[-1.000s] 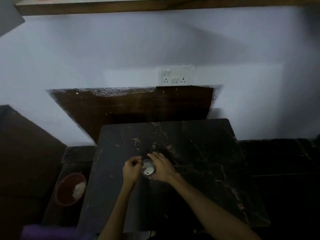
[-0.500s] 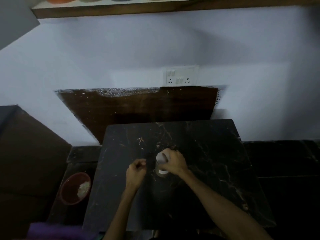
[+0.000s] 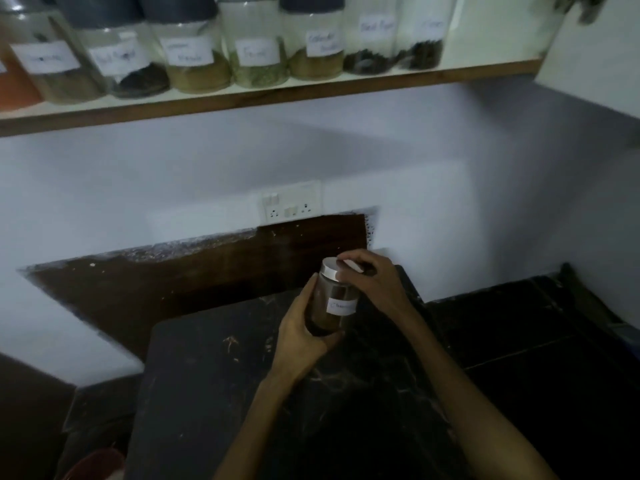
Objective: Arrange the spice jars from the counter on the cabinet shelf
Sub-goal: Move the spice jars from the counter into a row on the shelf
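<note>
A glass spice jar (image 3: pixel 330 304) with brown powder, a white label and a silver lid is held up above the dark marble counter (image 3: pixel 214 382). My left hand (image 3: pixel 299 336) grips its lower body from the left. My right hand (image 3: pixel 372 284) curls over the lid from the right. High above runs the wooden shelf (image 3: pixel 270 97), where several labelled spice jars (image 3: pixel 256 53) stand in a row.
A white switch and socket plate (image 3: pixel 291 204) is on the wall over a dark brown backsplash (image 3: pixel 194 278). A reddish bowl (image 3: pixel 95 465) sits low at the left edge. The shelf's right end (image 3: pixel 502 69) has bare board beside a wall corner.
The jar has been lifted off the counter and both hands now hold it. My view has tilted upward, bringing the shelf and its jars into sight.
</note>
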